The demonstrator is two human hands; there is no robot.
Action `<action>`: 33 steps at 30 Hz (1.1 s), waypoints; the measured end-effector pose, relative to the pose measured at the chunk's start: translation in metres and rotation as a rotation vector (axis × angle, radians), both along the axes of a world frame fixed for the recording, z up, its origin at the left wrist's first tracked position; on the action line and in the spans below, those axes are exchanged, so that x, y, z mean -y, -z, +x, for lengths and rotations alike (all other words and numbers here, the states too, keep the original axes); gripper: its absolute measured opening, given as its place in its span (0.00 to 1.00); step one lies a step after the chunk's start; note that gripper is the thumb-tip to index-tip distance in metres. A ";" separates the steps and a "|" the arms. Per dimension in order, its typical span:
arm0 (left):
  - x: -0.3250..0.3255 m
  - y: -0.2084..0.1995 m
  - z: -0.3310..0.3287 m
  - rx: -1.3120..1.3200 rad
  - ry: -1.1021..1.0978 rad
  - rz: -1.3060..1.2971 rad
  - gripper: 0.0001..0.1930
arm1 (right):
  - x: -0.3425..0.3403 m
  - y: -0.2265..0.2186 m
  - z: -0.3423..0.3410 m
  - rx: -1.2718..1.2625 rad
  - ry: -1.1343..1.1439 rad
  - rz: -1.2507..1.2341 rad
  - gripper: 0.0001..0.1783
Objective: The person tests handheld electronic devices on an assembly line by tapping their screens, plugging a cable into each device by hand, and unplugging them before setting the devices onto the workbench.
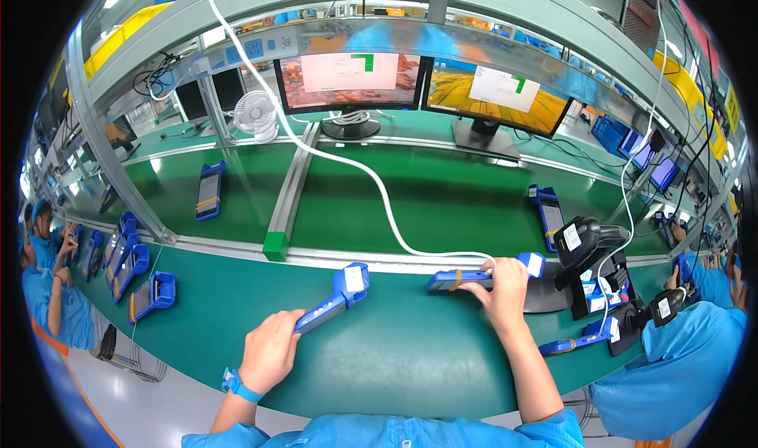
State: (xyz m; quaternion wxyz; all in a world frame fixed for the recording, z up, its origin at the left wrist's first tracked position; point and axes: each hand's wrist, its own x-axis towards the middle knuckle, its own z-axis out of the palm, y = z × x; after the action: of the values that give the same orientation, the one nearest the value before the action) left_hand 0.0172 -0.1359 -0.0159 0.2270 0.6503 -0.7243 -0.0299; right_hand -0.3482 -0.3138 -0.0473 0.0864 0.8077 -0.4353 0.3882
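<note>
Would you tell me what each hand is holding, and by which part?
Left hand grips a blue handheld device by its lower end; right hand holds another blue device around its middle.

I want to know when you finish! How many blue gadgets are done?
Cannot tell what is done. In hand: left hand grips one blue plastic handheld device; right hand holds another blue handheld device joined to a white cable. More blue devices in a row lie on the green bench.

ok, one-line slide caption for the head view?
Left hand and right hand each grip a blue handheld device over a green bench.
</note>
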 end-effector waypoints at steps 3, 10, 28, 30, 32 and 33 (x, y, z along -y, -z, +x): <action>0.000 0.002 0.000 -0.022 0.006 -0.034 0.18 | -0.007 0.001 0.017 -0.028 -0.077 0.022 0.29; -0.015 0.000 0.007 -0.154 -0.014 0.046 0.19 | -0.004 0.016 0.014 -0.018 -0.096 0.095 0.32; 0.075 -0.015 -0.155 -0.058 0.746 0.070 0.23 | -0.115 0.009 -0.247 0.198 0.196 0.222 0.32; 0.085 -0.009 -0.178 -0.013 0.727 0.049 0.24 | -0.115 0.017 -0.248 -0.024 0.208 0.190 0.39; 0.089 0.003 -0.193 -0.002 0.714 0.084 0.25 | -0.116 0.016 -0.240 -0.032 0.229 0.148 0.43; 0.091 0.008 -0.198 -0.007 0.675 0.106 0.27 | -0.118 0.017 -0.237 -0.025 0.253 0.136 0.41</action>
State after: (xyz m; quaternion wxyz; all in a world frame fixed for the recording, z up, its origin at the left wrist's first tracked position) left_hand -0.1813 -0.2272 -0.0235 0.1727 0.3846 -0.8954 -0.1433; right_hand -0.5857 -0.1957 -0.0639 0.0853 0.7550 -0.5579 0.3339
